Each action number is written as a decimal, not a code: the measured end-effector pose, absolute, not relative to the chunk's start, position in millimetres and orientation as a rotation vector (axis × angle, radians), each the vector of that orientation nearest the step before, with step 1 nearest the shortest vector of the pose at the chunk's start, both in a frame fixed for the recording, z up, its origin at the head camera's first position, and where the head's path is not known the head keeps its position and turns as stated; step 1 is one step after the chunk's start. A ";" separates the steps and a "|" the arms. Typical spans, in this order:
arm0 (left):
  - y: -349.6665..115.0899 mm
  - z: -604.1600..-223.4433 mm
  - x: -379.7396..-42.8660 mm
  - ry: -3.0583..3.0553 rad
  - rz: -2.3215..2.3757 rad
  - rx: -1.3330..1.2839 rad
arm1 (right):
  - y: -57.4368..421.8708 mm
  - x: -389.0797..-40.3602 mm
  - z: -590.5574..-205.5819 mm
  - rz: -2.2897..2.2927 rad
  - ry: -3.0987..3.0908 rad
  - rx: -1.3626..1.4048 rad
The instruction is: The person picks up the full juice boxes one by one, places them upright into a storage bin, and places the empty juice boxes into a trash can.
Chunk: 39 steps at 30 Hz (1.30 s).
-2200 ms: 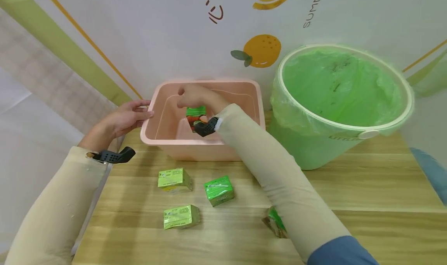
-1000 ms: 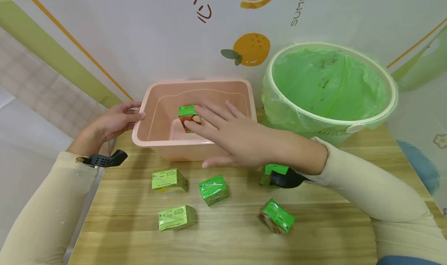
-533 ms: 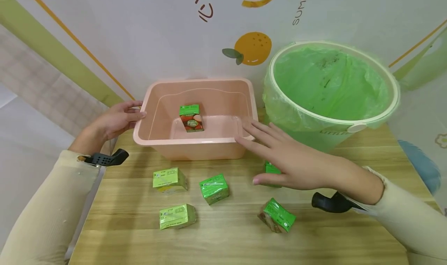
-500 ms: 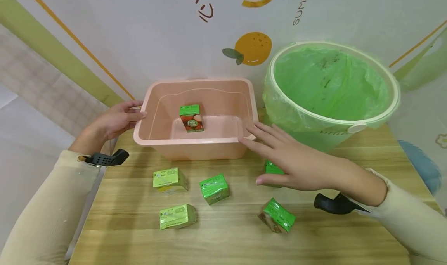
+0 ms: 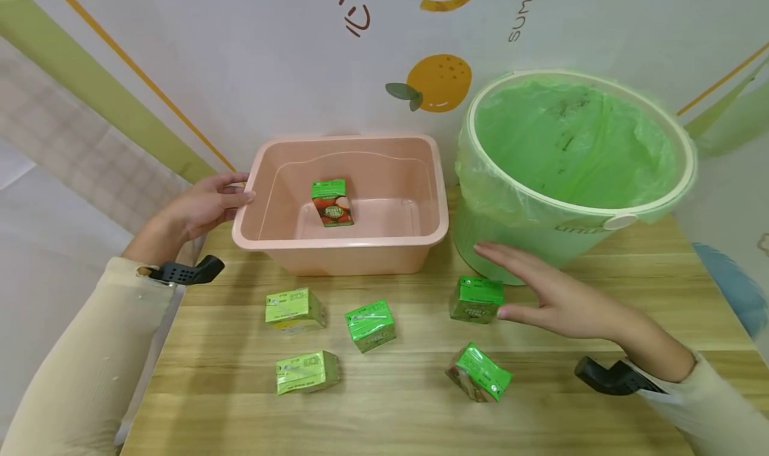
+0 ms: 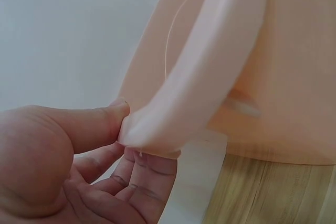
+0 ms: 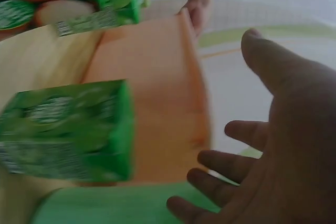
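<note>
My left hand (image 5: 207, 205) pinches the left rim of a pink plastic basin (image 5: 339, 244), thumb above and fingers below, as the left wrist view shows close up (image 6: 157, 121). Inside the basin lies one juice box (image 5: 332, 204) with a green top and red fruit print. Thumb and fingers of my right hand (image 5: 559, 299) are spread apart, holding nothing. The thumb tip is right at the side of a dark green juice box (image 5: 477, 300) standing on the table. In the right wrist view that same carton (image 7: 68, 129) appears left of the outstretched fingers.
Two light-green boxes (image 5: 294, 309) (image 5: 308, 372), a bright green box (image 5: 370, 325) and a tilted green-brown box (image 5: 478, 372) sit on the wooden table (image 5: 384, 422). Behind the right hand stands a green bin (image 5: 510, 236) with a plastic liner. A printed cloth (image 5: 300, 62) hangs behind.
My right hand has left the basin and moved right and toward me, down beside the dark green juice box, fingers still extended. The left hand stays on the basin's rim.
</note>
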<state>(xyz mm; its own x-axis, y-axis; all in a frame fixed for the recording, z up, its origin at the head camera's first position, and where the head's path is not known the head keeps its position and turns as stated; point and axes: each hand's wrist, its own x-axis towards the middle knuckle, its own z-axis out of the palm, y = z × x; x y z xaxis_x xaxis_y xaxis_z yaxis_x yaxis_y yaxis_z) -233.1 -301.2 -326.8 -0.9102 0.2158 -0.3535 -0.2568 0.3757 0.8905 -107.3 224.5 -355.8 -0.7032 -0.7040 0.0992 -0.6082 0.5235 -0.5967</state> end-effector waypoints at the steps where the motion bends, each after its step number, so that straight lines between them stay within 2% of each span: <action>1: -301.0 -326.6 -232.7 2.229 1.551 -0.035 | 226.1 -108.3 -361.0 -0.956 2.593 -1.121; 11: -300.3 -327.0 -233.1 2.212 1.582 -0.043 | 234.1 -118.5 -409.7 -1.200 2.450 -1.024; 21: -300.5 -329.3 -233.9 2.203 1.599 -0.049 | 222.5 -131.4 -447.0 -1.573 2.173 -1.003; 39: -302.7 -329.0 -232.9 2.186 1.623 -0.036 | 213.7 -141.6 -479.9 -1.708 2.011 -0.958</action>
